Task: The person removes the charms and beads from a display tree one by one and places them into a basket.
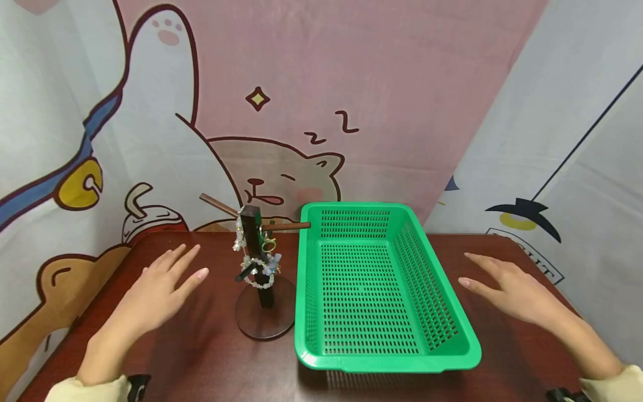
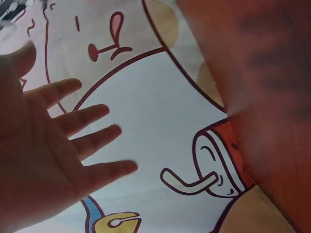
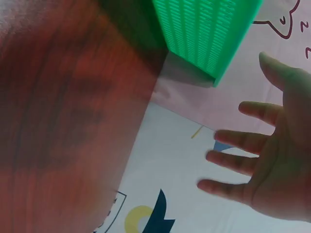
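Note:
In the head view my left hand hovers over the left part of the table, fingers spread and holding nothing. To its right stands a dark wooden jewelry stand with a round base and several pegs. Beaded bracelets and a small yellowish ring-shaped piece hang on it. A green plastic basket stands right of the stand, with no item visible inside. My right hand is held beyond the basket's right side, apart from it, its fingers extended. Both wrist views show bare palms with spread fingers.
The reddish-brown table ends at a cloth backdrop with cartoon animals. One stand peg reaches to the basket's left rim; another peg points back left.

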A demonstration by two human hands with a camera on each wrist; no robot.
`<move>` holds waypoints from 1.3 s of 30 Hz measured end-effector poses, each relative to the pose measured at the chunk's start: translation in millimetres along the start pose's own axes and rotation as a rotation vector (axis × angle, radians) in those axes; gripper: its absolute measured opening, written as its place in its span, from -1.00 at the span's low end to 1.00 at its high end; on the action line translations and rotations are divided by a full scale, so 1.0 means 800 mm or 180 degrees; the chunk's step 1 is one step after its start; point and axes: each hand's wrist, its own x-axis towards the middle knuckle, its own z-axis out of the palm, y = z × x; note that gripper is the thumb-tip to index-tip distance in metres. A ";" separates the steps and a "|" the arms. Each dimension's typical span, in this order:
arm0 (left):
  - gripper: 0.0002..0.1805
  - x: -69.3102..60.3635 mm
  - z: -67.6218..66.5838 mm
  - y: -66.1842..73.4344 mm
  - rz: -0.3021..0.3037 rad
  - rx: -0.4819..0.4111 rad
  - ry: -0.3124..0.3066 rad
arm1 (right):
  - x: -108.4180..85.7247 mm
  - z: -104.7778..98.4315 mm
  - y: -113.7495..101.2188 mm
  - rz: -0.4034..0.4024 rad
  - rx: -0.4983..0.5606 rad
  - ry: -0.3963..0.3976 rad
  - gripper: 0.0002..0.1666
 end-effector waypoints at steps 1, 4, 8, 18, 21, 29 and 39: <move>-0.30 0.002 -0.004 0.001 0.0023 -0.0060 0.0017 | 0.001 -0.003 -0.001 -0.0019 0.0075 -0.0018 -0.20; -0.31 0.009 -0.018 0.006 0.0086 -0.0256 0.0084 | 0.005 -0.011 -0.007 -0.0066 0.0233 -0.0055 -0.24; -0.42 0.019 -0.037 0.017 0.0271 -0.0461 0.0308 | 0.011 -0.016 -0.019 -0.0213 0.0311 0.0004 -0.33; -0.51 0.045 -0.089 0.044 0.0421 -0.0909 0.0489 | 0.032 -0.023 -0.067 -0.0854 0.0659 -0.0116 -0.56; -0.55 0.051 -0.096 0.049 0.0499 -0.1020 0.0528 | 0.039 -0.026 -0.084 -0.0999 0.0744 -0.0184 -0.58; -0.64 0.061 -0.098 0.057 0.0483 -0.1185 0.0578 | 0.057 -0.029 -0.131 -0.1353 0.0920 -0.0403 -0.62; -0.68 0.062 -0.100 0.057 0.0550 -0.1195 0.0518 | 0.077 -0.026 -0.190 -0.1781 0.0946 -0.0631 -0.66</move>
